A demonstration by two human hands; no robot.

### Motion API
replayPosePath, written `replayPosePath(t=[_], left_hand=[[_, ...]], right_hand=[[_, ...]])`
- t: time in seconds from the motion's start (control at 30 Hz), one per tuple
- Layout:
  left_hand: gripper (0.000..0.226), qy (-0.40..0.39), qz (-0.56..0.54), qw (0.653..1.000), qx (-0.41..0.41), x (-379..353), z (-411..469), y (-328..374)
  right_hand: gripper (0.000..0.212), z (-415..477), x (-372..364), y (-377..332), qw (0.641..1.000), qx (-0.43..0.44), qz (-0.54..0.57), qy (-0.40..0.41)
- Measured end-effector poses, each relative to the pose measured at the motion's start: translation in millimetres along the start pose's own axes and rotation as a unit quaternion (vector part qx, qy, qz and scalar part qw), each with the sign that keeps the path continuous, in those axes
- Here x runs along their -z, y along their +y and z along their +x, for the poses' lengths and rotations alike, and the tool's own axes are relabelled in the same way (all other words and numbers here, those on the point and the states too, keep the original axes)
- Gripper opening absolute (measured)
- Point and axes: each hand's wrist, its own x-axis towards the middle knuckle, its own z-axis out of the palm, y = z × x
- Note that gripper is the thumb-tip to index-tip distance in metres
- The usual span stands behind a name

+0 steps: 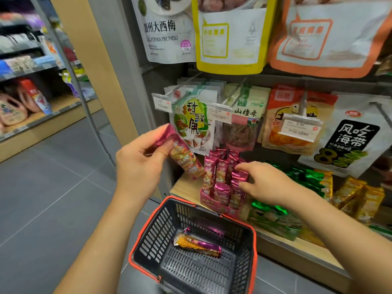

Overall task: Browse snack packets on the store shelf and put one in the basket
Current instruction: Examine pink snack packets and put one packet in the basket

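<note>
The shelf (186, 185) ran behind the fingers, and the basket (157, 230) sat below them. The right hand (265, 183) had its fingers (244, 166) curled over the boxed packets (222, 177) (gripping one or just touching, I couldn't tell). The left hand (140, 164) pinched a tilted magenta packet (184, 155), up and left of those. Beneath both hands, inside the basket, lay one snack bar (197, 245).

bright even store light, glare on hanging pouches (230, 35), blurred far shelves (31, 66), wide-angle edge bending
</note>
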Motion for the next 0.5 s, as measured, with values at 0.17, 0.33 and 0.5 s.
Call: replayPosePath(t=[0.17,0.33,0.5], left_hand=[[0.041,-0.086,0.048,0.994,-0.052,-46.5,15.8,-18.2],[0.035,-0.154,0.086,0.982,-0.067,-92.6,15.0,-59.1],[0.033,-0.210,0.098,0.973,-0.021,-118.7,8.5,-94.0]], right_hand=[[0.061,37.3,-23.2,27.9,0.998,-0.007,-0.052,-0.027],[0.057,47.1,-49.9,47.5,0.995,0.004,-0.072,-0.074],[0.057,47.9,-64.7,55.4,0.994,0.006,-0.086,-0.068]])
